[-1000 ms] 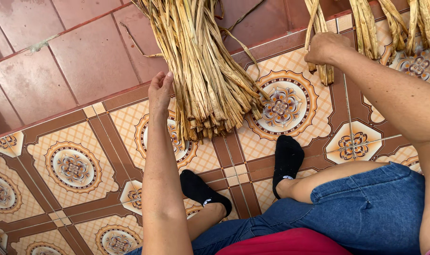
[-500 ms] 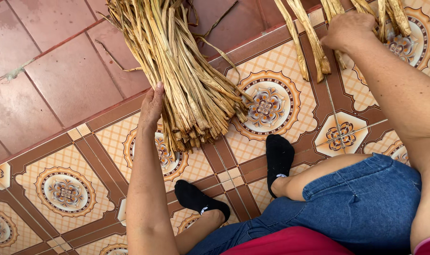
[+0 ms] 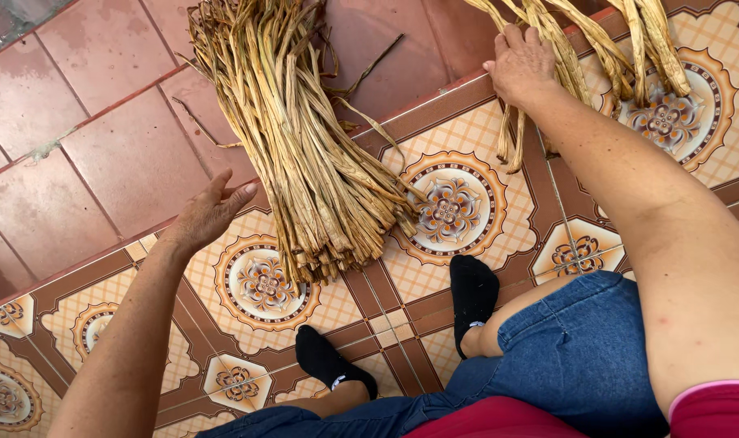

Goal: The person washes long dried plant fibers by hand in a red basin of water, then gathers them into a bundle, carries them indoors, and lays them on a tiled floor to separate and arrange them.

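Observation:
A thick bundle of dried tan stalks [image 3: 304, 146] lies on the floor, its cut ends toward me. My left hand [image 3: 211, 212] hovers just left of the bundle's lower end, fingers apart and holding nothing. My right hand [image 3: 522, 61] rests palm down on a smaller bunch of dried stalks [image 3: 548, 49] at the upper right; whether its fingers grip them I cannot tell. More loose stalks [image 3: 653, 40] lie to the right of that hand.
Patterned orange and brown floor tiles [image 3: 264, 284] lie under me, and plain red tiles [image 3: 101, 122] beyond them. My two feet in black socks [image 3: 471, 288] and my knees in blue jeans [image 3: 572, 357] are at the bottom.
My left hand has drawn back to the left, off the big bundle, and spread its fingers. My right hand has stayed on the smaller bunch. The view has shifted.

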